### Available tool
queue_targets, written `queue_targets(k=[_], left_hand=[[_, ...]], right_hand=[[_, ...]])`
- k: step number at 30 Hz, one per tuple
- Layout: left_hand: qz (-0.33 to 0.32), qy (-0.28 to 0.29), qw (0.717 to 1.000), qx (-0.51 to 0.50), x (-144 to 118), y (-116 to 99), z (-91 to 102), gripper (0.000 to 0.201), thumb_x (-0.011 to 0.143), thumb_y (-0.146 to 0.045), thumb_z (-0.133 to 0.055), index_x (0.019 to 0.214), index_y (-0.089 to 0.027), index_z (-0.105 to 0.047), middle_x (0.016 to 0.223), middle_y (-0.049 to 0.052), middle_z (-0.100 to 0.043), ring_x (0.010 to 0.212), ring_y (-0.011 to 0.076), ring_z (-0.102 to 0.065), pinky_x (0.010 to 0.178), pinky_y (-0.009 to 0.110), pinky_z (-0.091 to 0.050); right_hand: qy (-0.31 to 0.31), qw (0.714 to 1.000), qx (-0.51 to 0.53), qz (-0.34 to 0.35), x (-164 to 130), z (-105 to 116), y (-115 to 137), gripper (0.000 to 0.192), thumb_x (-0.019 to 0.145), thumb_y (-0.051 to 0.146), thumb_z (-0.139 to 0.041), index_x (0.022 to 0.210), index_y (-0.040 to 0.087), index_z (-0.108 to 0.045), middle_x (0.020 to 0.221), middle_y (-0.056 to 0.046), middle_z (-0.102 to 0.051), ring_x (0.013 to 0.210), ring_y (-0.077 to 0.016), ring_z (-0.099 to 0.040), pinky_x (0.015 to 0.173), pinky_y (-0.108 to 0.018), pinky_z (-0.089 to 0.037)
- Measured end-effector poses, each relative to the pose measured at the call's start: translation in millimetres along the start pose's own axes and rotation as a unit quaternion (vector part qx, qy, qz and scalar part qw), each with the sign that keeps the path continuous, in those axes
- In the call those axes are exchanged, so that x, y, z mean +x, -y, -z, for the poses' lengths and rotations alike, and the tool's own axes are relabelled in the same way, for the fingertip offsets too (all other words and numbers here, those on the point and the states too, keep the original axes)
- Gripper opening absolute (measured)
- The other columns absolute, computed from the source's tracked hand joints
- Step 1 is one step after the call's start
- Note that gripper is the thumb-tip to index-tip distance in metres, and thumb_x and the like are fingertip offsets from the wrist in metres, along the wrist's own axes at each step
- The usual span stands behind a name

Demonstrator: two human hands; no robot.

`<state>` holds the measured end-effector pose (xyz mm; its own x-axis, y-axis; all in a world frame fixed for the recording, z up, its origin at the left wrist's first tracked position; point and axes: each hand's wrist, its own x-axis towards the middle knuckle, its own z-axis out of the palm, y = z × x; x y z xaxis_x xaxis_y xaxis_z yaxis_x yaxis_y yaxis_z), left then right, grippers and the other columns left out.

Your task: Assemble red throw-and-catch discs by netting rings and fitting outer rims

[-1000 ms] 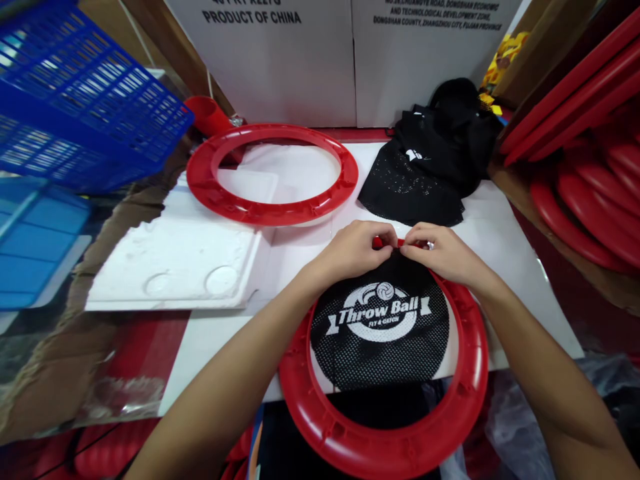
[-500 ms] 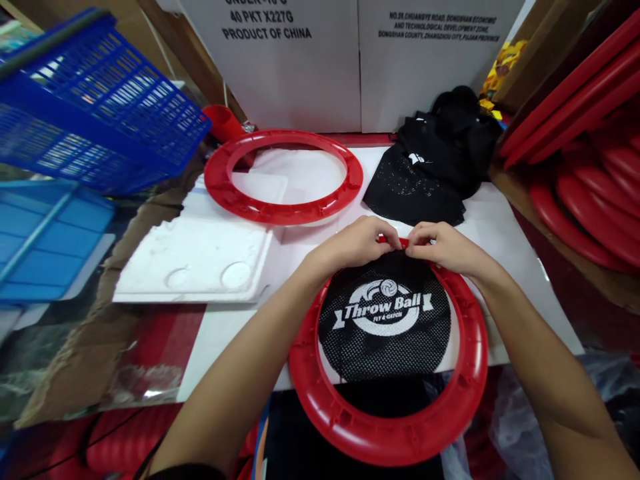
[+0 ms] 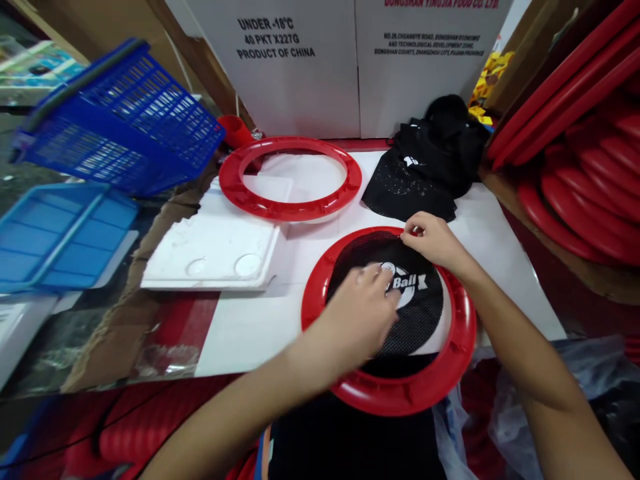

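Our right hand (image 3: 431, 241) pinches the far edge of the black mesh net (image 3: 420, 313) against the top of the near red ring (image 3: 320, 293). Our left hand (image 3: 363, 320) lies flat with loosely spread fingers on the net, covering the first word of its white printed logo. The net sits inside the near red ring, which rests on the white bench (image 3: 240, 330) with its near rim overhanging the front edge.

Beyond our hands, a second red ring (image 3: 290, 211) lies on the bench, partly on a white foam tray (image 3: 215, 247). A pile of black nets (image 3: 430, 167) sits at the back right, close to our right hand, and white cartons (image 3: 350, 67) stand as a wall behind. Blue baskets (image 3: 120, 120) are on the left, and a box of stacked red rings (image 3: 585, 180) on the right.

Half a second ago both our hands pinched the net together at the ring's top; now our left hand has come back onto the logo, while our right stays at the rim.

Bare bench shows left of the near ring and between the two rings. The right side is tight, with the bench edge and the box of rings close by.
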<state>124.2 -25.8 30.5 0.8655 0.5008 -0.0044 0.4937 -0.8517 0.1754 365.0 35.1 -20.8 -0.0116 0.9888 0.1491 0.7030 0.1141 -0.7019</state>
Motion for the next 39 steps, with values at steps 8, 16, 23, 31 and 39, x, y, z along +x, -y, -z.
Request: queue_targets(k=[8, 16, 23, 31, 39], left_hand=[[0.014, -0.022, 0.994, -0.107, -49, -18, -38.3, 0.017, 0.106, -0.012, -0.055, 0.112, -0.015, -0.070, 0.139, 0.014, -0.066, 0.145, 0.0344, -0.054, 0.122, 0.056, -0.045], [0.021, -0.145, 0.944, -0.295, -56, -9, -46.6, 0.020, 0.111, -0.019, -0.048, 0.115, -0.018, -0.068, 0.110, 0.007, -0.077, 0.101, 0.0208, -0.073, 0.092, 0.037, -0.059], [-0.039, -0.236, 0.924, -0.299, -42, 11, -55.3, 0.019, 0.105, -0.021, -0.063, 0.122, -0.017, -0.070, 0.120, 0.011, -0.076, 0.109, 0.0223, -0.074, 0.095, 0.037, -0.061], [-0.083, -0.250, 0.912, -0.313, -68, 35, -57.1, 0.015, 0.104, -0.021, -0.067, 0.107, -0.022, -0.081, 0.103, 0.008, -0.077, 0.100, 0.0192, -0.070, 0.088, 0.037, -0.057], [-0.096, -0.206, 0.917, -0.327, -76, 41, -64.6, 0.017, 0.104, -0.021, -0.066, 0.104, -0.023, -0.083, 0.102, 0.008, -0.078, 0.099, 0.0197, -0.070, 0.089, 0.037, -0.055]], right_hand=[[-0.034, 0.995, -0.086, 0.030, 0, 14, 5, 0.009, 0.093, 0.024, -0.064, 0.093, 0.019, -0.072, 0.107, -0.009, -0.067, 0.089, -0.0225, -0.065, 0.088, -0.041, -0.053], [0.008, 0.980, -0.111, 0.167, -175, -22, 84, 0.033, 0.101, 0.017, -0.062, 0.133, 0.019, -0.063, 0.120, -0.013, -0.074, 0.106, -0.0281, -0.068, 0.089, -0.047, -0.057], [-0.133, 0.976, 0.013, 0.170, -146, -46, 45, 0.021, 0.101, 0.011, -0.060, 0.113, 0.021, -0.074, 0.100, -0.007, -0.078, 0.090, -0.0217, -0.071, 0.083, -0.040, -0.059], [0.013, 0.949, -0.002, 0.315, -139, -26, 39, 0.033, 0.092, 0.009, -0.071, 0.116, 0.031, -0.079, 0.118, -0.007, -0.078, 0.112, -0.0270, -0.066, 0.092, -0.048, -0.058], [0.068, 0.942, -0.100, 0.313, -145, -28, 66, 0.017, 0.096, 0.017, -0.069, 0.112, 0.021, -0.073, 0.105, -0.008, -0.076, 0.099, -0.0251, -0.064, 0.088, -0.046, -0.053]])
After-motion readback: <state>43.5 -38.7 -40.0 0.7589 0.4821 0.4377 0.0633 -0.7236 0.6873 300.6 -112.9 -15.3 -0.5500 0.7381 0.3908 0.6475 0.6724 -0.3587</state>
